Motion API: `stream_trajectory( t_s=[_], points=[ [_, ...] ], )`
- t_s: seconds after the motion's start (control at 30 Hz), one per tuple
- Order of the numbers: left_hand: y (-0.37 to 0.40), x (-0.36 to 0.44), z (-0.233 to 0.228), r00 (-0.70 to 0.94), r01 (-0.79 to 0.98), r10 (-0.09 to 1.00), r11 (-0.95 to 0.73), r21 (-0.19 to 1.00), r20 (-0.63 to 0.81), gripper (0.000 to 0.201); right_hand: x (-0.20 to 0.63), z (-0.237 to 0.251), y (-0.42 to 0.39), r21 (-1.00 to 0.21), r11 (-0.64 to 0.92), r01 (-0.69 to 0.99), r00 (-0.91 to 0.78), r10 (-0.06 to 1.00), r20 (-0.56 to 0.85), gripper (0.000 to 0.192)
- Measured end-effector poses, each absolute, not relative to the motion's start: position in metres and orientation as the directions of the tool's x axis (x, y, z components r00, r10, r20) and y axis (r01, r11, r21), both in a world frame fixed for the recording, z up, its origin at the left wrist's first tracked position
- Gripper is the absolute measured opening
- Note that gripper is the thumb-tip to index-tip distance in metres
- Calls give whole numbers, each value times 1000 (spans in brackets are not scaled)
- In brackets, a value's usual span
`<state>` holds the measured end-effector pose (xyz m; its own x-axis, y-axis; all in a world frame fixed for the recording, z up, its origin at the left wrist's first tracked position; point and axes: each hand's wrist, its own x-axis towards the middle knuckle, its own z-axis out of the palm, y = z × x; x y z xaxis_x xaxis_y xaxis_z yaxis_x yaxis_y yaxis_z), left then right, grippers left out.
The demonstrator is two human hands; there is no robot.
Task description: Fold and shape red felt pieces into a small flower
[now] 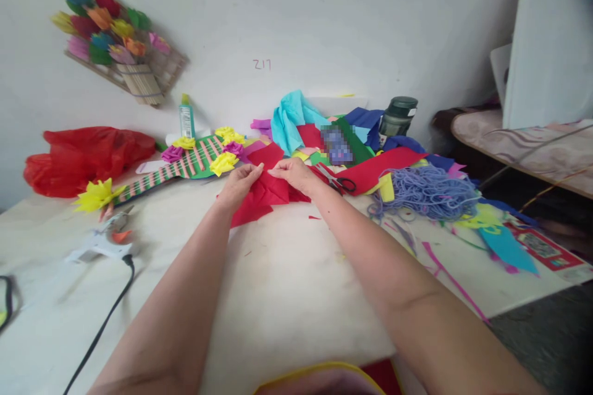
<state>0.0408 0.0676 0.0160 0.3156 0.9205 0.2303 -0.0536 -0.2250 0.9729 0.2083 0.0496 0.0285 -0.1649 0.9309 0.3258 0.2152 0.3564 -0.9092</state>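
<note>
At the left edge of the frame, a black cord is cut off. Next my feed shows a blurred white glue gun, then, left of centre, a green bottle whose print I can't read. Mid-frame, the left hand pinches red paper; above, writing says "Z17" or "217". The right hand pinches that paper too, the exact fold too small for me. Rightward, a pixelated patch masks something, a dark jar bears an illegible sticker, and, lower right, I can't read a red card.
</note>
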Motion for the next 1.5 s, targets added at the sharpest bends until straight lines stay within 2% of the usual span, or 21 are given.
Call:
stream_trajectory(
  t_s=[0.13,0.27,0.4,0.53,0.77,0.93,1.2,1.4,1.5],
  points=[
    [68,41,16,256,-50,932,-252,966,256,42,207,29,47,-915,352,199,-156,933,325,35],
    [64,43,20,247,-39,931,-269,962,270,43,207,30,45,-937,293,193,-174,950,261,34],
    [63,44,20,263,-47,923,-280,959,282,41,208,29,47,-917,336,213,-159,938,307,29],
    [66,45,15,306,-88,922,-221,971,237,37,208,28,49,-903,361,234,-149,931,334,27],
    [72,49,10,215,-127,941,-239,963,262,38,213,27,50,-954,248,170,-117,966,230,34],
    [74,48,7,245,-102,924,-276,956,293,35,214,25,53,-946,276,171,-119,959,258,37],
    [78,49,6,102,-77,933,-338,938,345,35,213,21,54,-989,144,-25,-142,979,146,40],
    [74,46,5,149,-130,931,-314,940,332,34,215,13,60,-961,266,80,-84,962,260,42],
    [76,44,2,169,-162,937,-279,946,305,34,214,13,61,-968,239,71,-94,968,232,44]
  ],
)
